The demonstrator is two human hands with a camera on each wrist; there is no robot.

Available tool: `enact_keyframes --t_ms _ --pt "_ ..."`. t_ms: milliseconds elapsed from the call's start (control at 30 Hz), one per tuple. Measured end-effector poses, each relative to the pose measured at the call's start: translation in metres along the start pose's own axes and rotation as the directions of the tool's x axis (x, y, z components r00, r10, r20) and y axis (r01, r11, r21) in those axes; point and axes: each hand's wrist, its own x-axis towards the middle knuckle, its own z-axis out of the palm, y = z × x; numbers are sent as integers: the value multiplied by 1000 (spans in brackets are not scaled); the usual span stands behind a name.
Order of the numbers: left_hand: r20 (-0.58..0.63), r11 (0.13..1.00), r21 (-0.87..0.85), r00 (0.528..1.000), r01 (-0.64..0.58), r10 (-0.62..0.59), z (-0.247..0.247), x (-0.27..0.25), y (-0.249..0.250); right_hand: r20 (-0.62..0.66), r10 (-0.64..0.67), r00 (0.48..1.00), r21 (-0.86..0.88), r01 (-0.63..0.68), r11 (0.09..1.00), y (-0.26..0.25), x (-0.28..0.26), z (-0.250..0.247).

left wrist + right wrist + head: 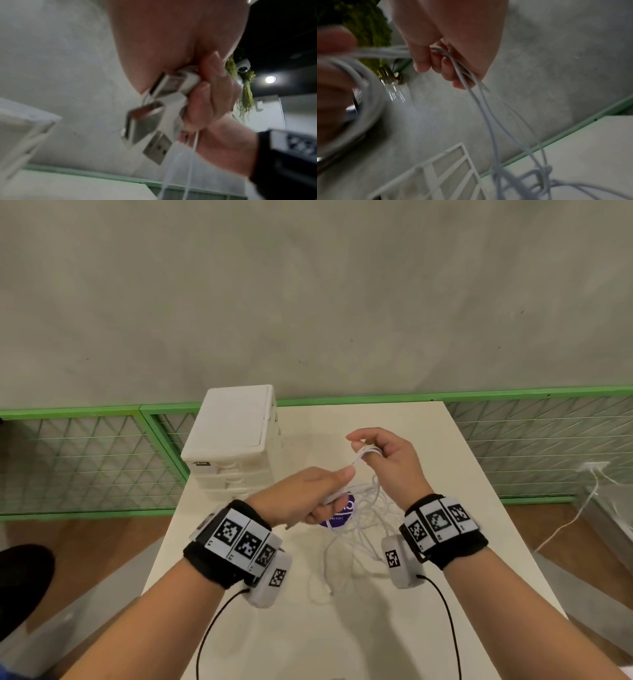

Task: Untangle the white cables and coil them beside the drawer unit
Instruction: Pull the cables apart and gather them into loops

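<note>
Thin white cables (363, 529) lie in a loose tangle on the white table (479, 508), and several strands rise to both hands. My left hand (318, 494) grips a bundle of the cables' USB plugs (154, 119), which stick out below its curled fingers (211, 94). My right hand (380, 453), higher and farther back, pinches the same strands (477, 94) looped over its fingers (423, 59). The white drawer unit (236, 440) stands at the table's far left, just left of both hands.
A round purple label (339, 513) lies under the cables. A green-framed mesh fence (89, 460) runs behind and beside the table. Another white cable (579, 508) hangs off to the right. A dark shoe (20, 580) is on the floor at left.
</note>
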Motion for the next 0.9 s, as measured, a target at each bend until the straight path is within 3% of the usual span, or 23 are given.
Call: enact_keyframes --t_ms 100,200,300,367,500,533,600,667,700,733,767,800,900 --pt "147 979 -191 984 -73 102 6 -3 5 38 39 998 -70 -36 997 16 1 2" --pt "182 834 -529 938 -159 294 4 0 16 128 181 975 -160 -160 974 40 -11 15" --pt "4 647 -710 918 -277 397 -4 7 26 124 292 948 -175 -269 947 59 -28 29" --pt "-183 563 -730 905 -387 384 -7 9 30 163 276 947 -182 -246 952 65 -36 32" --pt "-518 386 -704 803 -596 296 -13 15 38 275 233 933 -283 -153 947 68 -49 39" --pt "-598 401 -649 759 -647 257 -16 19 37 308 214 927 -323 -110 940 70 -50 41" --pt "-738 579 -414 631 -702 237 -22 27 26 359 143 922 -401 14 916 69 -51 45" --pt "-764 810 48 501 -584 406 -27 35 6 375 111 920 -401 54 914 63 -47 44" --pt "-689 862 318 528 -395 496 -29 38 -6 369 117 922 -376 33 926 60 -44 41" --pt "-586 831 530 636 -168 503 -30 40 -16 355 120 927 -351 13 936 56 -42 39" --pt "-503 746 665 751 20 428 -30 41 -26 339 119 933 -330 0 944 52 -40 36" --pt "-454 692 712 828 116 329 -31 42 -34 325 120 938 -316 -12 949 49 -39 33" --pt "-303 822 566 942 56 145 -34 39 -48 288 99 952 -271 -17 962 44 -36 26"
